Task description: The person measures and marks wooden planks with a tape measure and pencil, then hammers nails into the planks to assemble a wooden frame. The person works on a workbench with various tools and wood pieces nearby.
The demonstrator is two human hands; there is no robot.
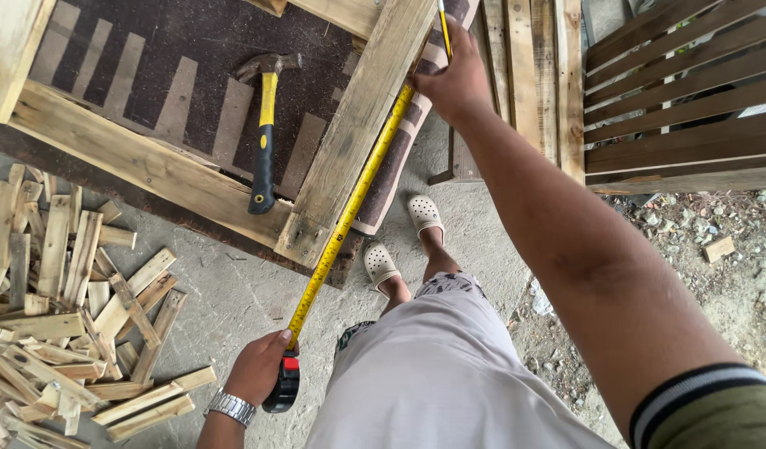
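My left hand (pixel 256 367) grips the black and red case of a tape measure (pixel 283 384) low in the view. Its yellow blade (pixel 349 204) runs diagonally up along the right edge of a pale wooden plank (pixel 354 125). At the upper end of the blade my right hand (pixel 453 79) presses the tape against the plank, with a yellow pencil (pixel 443 29) sticking out above the fingers. The plank lies tilted across a dark work board (pixel 208 41). A hammer (pixel 265 133) with a yellow and black handle rests on that board, left of the plank.
A heap of short wood offcuts (pixel 67 316) covers the concrete floor at the left. Another thick plank (pixel 133 154) crosses the board's near edge. Brown slatted panels (pixel 682 91) stand at the upper right above gravel. My feet in pale clogs (pixel 403 241) stand by the board.
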